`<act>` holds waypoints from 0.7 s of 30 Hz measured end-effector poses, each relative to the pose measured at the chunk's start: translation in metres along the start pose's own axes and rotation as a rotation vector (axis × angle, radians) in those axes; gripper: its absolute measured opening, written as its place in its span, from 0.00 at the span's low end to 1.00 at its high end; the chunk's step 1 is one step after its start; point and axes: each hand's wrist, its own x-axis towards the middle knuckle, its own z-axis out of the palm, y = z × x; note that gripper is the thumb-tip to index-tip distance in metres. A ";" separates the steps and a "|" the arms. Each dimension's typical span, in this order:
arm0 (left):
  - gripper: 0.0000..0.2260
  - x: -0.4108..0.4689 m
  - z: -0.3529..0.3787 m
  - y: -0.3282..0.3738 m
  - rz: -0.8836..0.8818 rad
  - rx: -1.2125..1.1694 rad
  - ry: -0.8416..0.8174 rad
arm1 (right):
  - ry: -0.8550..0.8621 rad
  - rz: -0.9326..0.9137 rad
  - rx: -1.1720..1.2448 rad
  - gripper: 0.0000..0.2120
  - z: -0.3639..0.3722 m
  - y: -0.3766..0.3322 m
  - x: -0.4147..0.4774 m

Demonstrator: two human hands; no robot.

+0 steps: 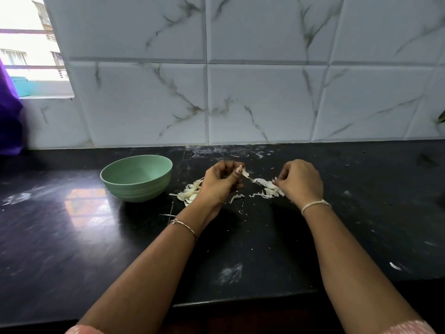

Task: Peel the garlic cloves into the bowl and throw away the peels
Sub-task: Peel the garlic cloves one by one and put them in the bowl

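A green bowl (137,179) stands on the black counter, left of my hands; nothing shows inside it. My left hand (220,183) is closed, pinching a strip of white garlic peel (245,173) at its fingertips. My right hand (301,183) is closed around a bunch of papery peel (268,189) that reaches toward the left hand. Whether a clove is inside either fist is hidden. Behind my left hand, beside the bowl, lies a pile of peels and pale cloves (190,195). Small peel scraps (237,197) lie on the counter between my hands.
The black counter (240,249) is dusty and its front edge (240,302) runs close to me. A marble-tiled wall (240,92) rises behind. A window (31,56) and purple cloth (8,116) are at far left. One peel fleck (395,266) lies at right.
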 end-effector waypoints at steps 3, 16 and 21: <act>0.06 0.001 -0.002 0.000 0.027 0.065 0.016 | -0.010 -0.083 0.234 0.08 -0.001 -0.001 0.001; 0.06 -0.002 0.002 -0.003 0.429 0.628 0.109 | -0.287 -0.105 0.719 0.06 0.014 -0.028 -0.008; 0.03 -0.002 0.004 0.001 0.364 0.521 0.139 | -0.131 -0.249 0.463 0.07 0.015 -0.030 -0.011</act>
